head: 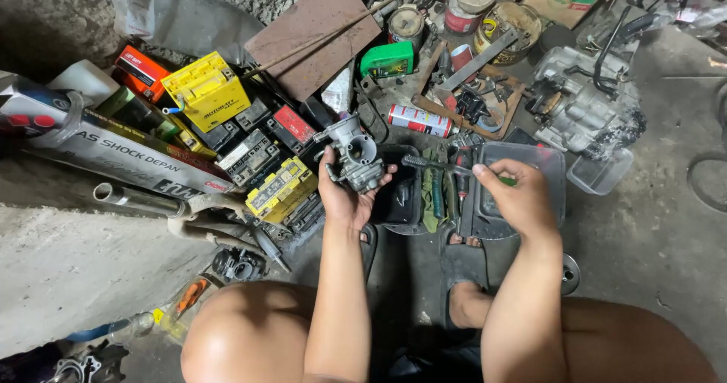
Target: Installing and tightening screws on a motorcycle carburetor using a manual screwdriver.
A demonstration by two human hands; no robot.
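Note:
My left hand holds a grey metal carburetor upright, fingers wrapped under its body. My right hand grips a screwdriver with a green handle; its dark shaft points left toward the carburetor, the tip a short way from it. Both hands hover above a dark tool tray on the concrete floor. My bare knees and a sandalled foot show at the bottom.
Several old batteries, one yellow, lie at the left beside a long shock-absorber box. An engine block sits at the right, cans and a rusty plate behind. A clear plastic tub is right of the tray.

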